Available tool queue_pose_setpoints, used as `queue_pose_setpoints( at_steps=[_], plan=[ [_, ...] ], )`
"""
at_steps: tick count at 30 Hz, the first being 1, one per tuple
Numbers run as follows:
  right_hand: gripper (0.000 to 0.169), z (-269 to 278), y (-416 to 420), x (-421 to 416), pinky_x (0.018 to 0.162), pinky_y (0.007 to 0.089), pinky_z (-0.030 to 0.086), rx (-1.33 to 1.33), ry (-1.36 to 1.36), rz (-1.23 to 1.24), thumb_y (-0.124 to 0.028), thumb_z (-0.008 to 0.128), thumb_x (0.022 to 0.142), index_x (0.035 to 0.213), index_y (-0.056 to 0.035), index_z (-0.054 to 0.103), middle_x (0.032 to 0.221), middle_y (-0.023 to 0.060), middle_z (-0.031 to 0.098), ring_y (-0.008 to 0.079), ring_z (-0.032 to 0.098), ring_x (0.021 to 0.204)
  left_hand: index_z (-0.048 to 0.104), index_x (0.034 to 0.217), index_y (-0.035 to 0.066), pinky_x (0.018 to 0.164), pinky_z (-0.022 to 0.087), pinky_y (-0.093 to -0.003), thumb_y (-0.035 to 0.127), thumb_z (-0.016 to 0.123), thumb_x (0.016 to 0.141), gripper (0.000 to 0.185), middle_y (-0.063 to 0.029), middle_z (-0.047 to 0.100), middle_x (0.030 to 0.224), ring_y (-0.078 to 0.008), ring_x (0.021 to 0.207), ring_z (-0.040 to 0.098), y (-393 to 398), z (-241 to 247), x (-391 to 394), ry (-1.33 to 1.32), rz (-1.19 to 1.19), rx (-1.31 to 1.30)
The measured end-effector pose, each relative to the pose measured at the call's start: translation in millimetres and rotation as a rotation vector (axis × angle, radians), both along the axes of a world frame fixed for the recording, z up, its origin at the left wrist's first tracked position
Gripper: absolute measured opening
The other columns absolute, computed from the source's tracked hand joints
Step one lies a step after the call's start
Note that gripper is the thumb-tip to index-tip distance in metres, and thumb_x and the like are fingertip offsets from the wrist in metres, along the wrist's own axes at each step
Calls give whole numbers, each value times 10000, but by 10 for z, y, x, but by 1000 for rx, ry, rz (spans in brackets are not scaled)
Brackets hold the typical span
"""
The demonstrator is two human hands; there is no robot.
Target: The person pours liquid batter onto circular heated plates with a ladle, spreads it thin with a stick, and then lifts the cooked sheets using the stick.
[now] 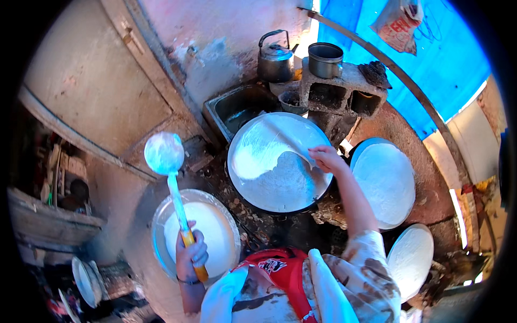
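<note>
My left hand (192,252) grips a long ladle (163,153) by its yellow handle. The ladle stands upright, its round bowl coated in white batter. Below it is a wide basin (155,232) of white liquid batter (208,228). My right hand (328,158) reaches over a large round griddle (286,191). Its fingertips are pinched at the edge of a thin white flatbread sheet (252,155), which looks partly lifted and folded at the right. Strong sunlight and shadow blur where the sheet ends on the griddle.
Two large round white discs (383,185) lean at the right. Beyond the griddle are a square metal basin (218,121), a sooty kettle (276,66) and a concrete block (347,84) bearing a metal pot (325,62). Charred debris (246,226) surrounds the griddle. A blue tarp (408,93) hangs behind.
</note>
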State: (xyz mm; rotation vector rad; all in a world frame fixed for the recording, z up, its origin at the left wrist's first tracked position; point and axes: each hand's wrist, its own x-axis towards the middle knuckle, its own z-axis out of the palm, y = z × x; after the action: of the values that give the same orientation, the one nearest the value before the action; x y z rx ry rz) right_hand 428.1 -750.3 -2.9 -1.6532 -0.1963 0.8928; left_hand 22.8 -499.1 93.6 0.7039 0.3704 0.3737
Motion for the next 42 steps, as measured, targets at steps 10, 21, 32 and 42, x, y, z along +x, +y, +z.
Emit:
queue_pose_setpoints(
  at_steps=[10, 21, 32, 42],
  plan=[
    [243, 150, -551, -143, 349, 208, 270, -32, 76, 337, -127, 703, 789, 1005, -25, 661, 568, -21, 527, 37, 388, 393, 371, 1287, 52, 351, 334, -152, -19, 526, 807, 509, -71, 460, 803, -46, 447, 381, -35, -91, -343, 35, 61, -33],
    [253, -152, -771, -479, 337, 180, 237, 17, 285, 301, -112, 725, 773, 1004, -25, 672, 627, 3, 575, 25, 376, 395, 370, 1297, 41, 355, 343, -130, -17, 486, 827, 488, -33, 445, 817, -17, 468, 373, -73, -128, -62, 108, -32, -51],
    [218, -128, -202, -1468, 355, 193, 190, -11, 193, 1, -151, 705, 781, 984, -82, 667, 574, -35, 488, 24, 326, 403, 369, 1305, 44, 364, 330, -128, -17, 463, 831, 487, -38, 448, 840, -20, 497, 366, 108, -166, -540, 59, -81, -112],
    [255, -692, 2092, -3139, 356, 230, 283, 399, 92, -465, -236, 519, 917, 1165, -179, 517, 541, -65, 349, 63, 325, 400, 367, 1303, 59, 386, 342, -125, -1, 472, 831, 488, -36, 460, 862, -15, 508, 367, 391, -187, -1156, -10, -95, -155]
  ],
)
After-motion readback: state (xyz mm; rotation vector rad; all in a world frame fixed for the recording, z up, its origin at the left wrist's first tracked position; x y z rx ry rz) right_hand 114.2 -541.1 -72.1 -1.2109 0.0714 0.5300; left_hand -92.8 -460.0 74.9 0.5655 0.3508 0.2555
